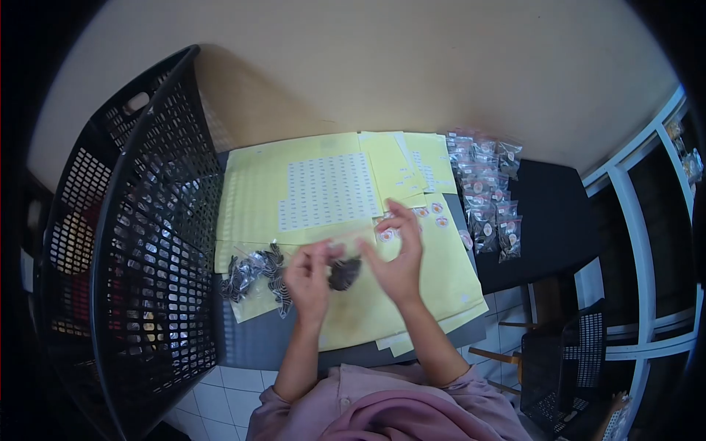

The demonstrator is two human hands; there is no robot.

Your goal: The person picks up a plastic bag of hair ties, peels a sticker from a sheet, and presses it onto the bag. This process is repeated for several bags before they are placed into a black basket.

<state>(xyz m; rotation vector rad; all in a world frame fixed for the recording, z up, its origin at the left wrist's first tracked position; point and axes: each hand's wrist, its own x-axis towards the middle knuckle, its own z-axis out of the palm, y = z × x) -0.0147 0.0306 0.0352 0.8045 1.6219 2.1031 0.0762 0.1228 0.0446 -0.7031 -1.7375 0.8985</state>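
Note:
My left hand (307,278) pinches the upper corner of a small clear plastic bag (344,273) with dark contents, held over the yellow sheets. My right hand (401,259) is at the bag's other end, thumb close to its top edge and fingers curved apart. Both hands are slightly blurred. Left of my left hand lies a pile of clear bags with dark, striped contents (254,273). Beyond the hands is a white sheet of small printed labels (329,189). Round orange-and-white stickers (440,220) lie just right of my right hand.
A tall black perforated basket (158,220) stands at the left. Rows of filled, labelled bags (483,195) lie on a black surface (548,220) at the right. Yellow sheets (434,294) cover the table. A black crate (562,367) sits lower right, near a white-framed rack (641,242).

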